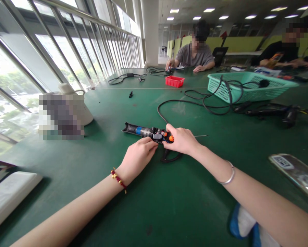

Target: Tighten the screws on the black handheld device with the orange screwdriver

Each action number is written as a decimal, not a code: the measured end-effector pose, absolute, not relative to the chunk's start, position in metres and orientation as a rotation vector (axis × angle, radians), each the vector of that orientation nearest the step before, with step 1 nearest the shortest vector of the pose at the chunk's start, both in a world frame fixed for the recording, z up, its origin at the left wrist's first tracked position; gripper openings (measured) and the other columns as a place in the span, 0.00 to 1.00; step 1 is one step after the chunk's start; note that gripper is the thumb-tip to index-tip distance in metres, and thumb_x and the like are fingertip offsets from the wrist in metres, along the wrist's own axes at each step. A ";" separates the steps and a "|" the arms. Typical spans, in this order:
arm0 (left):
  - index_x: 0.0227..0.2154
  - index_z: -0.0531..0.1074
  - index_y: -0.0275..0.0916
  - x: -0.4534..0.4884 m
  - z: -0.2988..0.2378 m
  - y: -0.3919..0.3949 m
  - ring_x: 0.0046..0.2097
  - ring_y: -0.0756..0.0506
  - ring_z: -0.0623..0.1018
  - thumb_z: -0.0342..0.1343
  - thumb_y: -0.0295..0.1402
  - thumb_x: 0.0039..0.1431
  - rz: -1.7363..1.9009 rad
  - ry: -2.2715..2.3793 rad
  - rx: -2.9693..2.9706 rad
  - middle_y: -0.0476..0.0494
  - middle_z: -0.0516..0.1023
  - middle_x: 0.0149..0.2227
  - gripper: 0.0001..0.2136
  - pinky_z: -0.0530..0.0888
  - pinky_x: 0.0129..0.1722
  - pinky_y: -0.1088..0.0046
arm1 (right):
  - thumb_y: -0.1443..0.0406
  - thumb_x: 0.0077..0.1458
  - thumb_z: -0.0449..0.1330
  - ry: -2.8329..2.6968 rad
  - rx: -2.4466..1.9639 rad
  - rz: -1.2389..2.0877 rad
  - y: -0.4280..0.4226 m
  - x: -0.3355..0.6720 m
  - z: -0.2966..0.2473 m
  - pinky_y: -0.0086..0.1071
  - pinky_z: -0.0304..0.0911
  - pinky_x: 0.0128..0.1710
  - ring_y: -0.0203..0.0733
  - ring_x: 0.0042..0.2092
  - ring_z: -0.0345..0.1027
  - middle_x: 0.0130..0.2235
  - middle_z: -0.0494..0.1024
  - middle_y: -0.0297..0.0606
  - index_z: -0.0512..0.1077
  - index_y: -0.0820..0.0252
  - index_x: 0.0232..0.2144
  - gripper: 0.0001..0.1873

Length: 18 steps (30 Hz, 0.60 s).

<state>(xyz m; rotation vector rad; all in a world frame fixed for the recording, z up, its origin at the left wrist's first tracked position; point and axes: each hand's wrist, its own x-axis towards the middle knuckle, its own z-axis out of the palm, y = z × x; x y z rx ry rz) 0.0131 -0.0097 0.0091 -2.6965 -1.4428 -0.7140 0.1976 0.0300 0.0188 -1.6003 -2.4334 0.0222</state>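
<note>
An opened corded hand tool (145, 132) lies on the green table, its black half-shell showing a silver and blue cylinder, wires and orange parts. My left hand (140, 152) is closed at the tool's near edge, fingertips bunched against its middle; what they pinch is hidden. Curled over the right end, my right hand (181, 139) grips the tool beside the orange parts. A thin metal rod (201, 136) sticks out to the right from behind that hand; its other end is hidden. Below the tool shows a black loop-shaped handle (171, 158).
A black cable (166, 101) runs back to a teal basket (246, 97). Farther off stand a red tray (174, 81) and a seated person (195, 56). A white jug (85, 109) is at left; a shiny packet (295, 171) lies at right.
</note>
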 end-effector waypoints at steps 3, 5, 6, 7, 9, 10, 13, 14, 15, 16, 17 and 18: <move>0.36 0.75 0.41 0.012 0.011 -0.004 0.38 0.49 0.76 0.51 0.31 0.59 -1.234 -1.535 -2.602 0.47 0.77 0.36 0.08 0.72 0.38 0.74 | 0.53 0.47 0.54 -2.442 -1.612 0.022 0.029 0.196 0.018 0.29 0.46 0.24 0.44 0.30 0.71 0.30 0.77 0.35 0.61 0.54 0.37 0.17; 0.35 0.75 0.40 0.012 0.012 -0.001 0.39 0.48 0.75 0.52 0.32 0.59 -1.408 -1.543 -2.547 0.47 0.77 0.36 0.08 0.72 0.40 0.73 | 0.53 0.47 0.54 -2.449 -1.610 0.023 0.029 0.195 0.018 0.30 0.46 0.24 0.44 0.30 0.71 0.30 0.77 0.35 0.61 0.54 0.38 0.18; 0.35 0.75 0.40 0.011 0.012 0.001 0.40 0.48 0.75 0.52 0.32 0.59 -1.437 -1.544 -2.537 0.47 0.78 0.36 0.08 0.72 0.41 0.72 | 0.53 0.47 0.54 -2.451 -1.606 0.022 0.028 0.194 0.018 0.30 0.46 0.24 0.44 0.31 0.71 0.31 0.77 0.35 0.61 0.54 0.39 0.18; 0.35 0.75 0.40 0.011 0.012 0.002 0.40 0.47 0.75 0.52 0.32 0.58 -1.439 -1.548 -2.533 0.47 0.78 0.36 0.07 0.72 0.42 0.71 | 0.53 0.47 0.54 -2.452 -1.603 0.021 0.028 0.193 0.018 0.30 0.46 0.24 0.44 0.31 0.71 0.31 0.77 0.34 0.61 0.54 0.39 0.18; 0.34 0.76 0.40 0.010 0.011 0.005 0.40 0.47 0.75 0.52 0.33 0.58 -1.406 -1.564 -2.534 0.47 0.78 0.36 0.08 0.72 0.42 0.70 | 0.54 0.47 0.54 -2.452 -1.597 0.018 0.026 0.192 0.019 0.30 0.46 0.24 0.44 0.31 0.71 0.31 0.77 0.34 0.61 0.54 0.39 0.18; 0.34 0.76 0.40 0.010 0.009 0.006 0.39 0.47 0.75 0.52 0.33 0.58 -1.390 -1.571 -2.538 0.47 0.78 0.36 0.08 0.72 0.42 0.70 | 0.54 0.47 0.54 -2.452 -1.594 0.018 0.026 0.191 0.019 0.30 0.46 0.24 0.44 0.31 0.72 0.31 0.77 0.34 0.61 0.54 0.39 0.18; 0.33 0.75 0.40 0.008 0.006 0.008 0.39 0.47 0.75 0.52 0.33 0.59 -1.362 -1.572 -2.550 0.47 0.77 0.36 0.08 0.72 0.41 0.70 | 0.54 0.47 0.54 -2.454 -1.588 0.021 0.025 0.190 0.020 0.30 0.45 0.23 0.45 0.31 0.71 0.30 0.77 0.34 0.60 0.54 0.38 0.17; 0.33 0.75 0.40 0.007 0.005 0.009 0.39 0.48 0.75 0.51 0.33 0.59 -1.348 -1.560 -2.554 0.47 0.77 0.36 0.08 0.72 0.41 0.71 | 0.54 0.47 0.54 -2.454 -1.586 0.022 0.025 0.190 0.020 0.30 0.45 0.23 0.44 0.31 0.71 0.30 0.77 0.34 0.60 0.54 0.38 0.17; 0.33 0.75 0.39 0.006 0.004 0.010 0.39 0.48 0.75 0.51 0.33 0.59 -1.322 -1.538 -2.553 0.46 0.77 0.36 0.08 0.72 0.41 0.71 | 0.54 0.47 0.54 -2.453 -1.586 0.022 0.025 0.190 0.020 0.30 0.45 0.23 0.44 0.30 0.71 0.30 0.77 0.34 0.60 0.54 0.38 0.17; 0.34 0.75 0.40 0.006 0.004 0.010 0.39 0.48 0.75 0.50 0.33 0.59 -1.273 -1.505 -2.546 0.46 0.76 0.36 0.08 0.72 0.40 0.72 | 0.54 0.47 0.54 -2.452 -1.586 0.023 0.024 0.190 0.020 0.30 0.45 0.23 0.44 0.30 0.71 0.30 0.77 0.34 0.60 0.54 0.38 0.17; 0.35 0.75 0.40 0.005 0.005 0.011 0.39 0.48 0.75 0.50 0.33 0.60 -1.193 -1.457 -2.530 0.46 0.76 0.36 0.09 0.72 0.39 0.72 | 0.54 0.47 0.54 -2.450 -1.587 0.024 0.024 0.190 0.020 0.30 0.45 0.23 0.44 0.30 0.71 0.30 0.77 0.34 0.60 0.54 0.38 0.17; 0.36 0.75 0.40 0.004 0.006 0.011 0.39 0.47 0.75 0.49 0.32 0.60 -1.082 -1.390 -2.508 0.45 0.76 0.36 0.09 0.72 0.38 0.72 | 0.54 0.47 0.54 -2.449 -1.589 0.026 0.024 0.190 0.019 0.30 0.45 0.23 0.44 0.30 0.71 0.30 0.77 0.34 0.60 0.54 0.38 0.17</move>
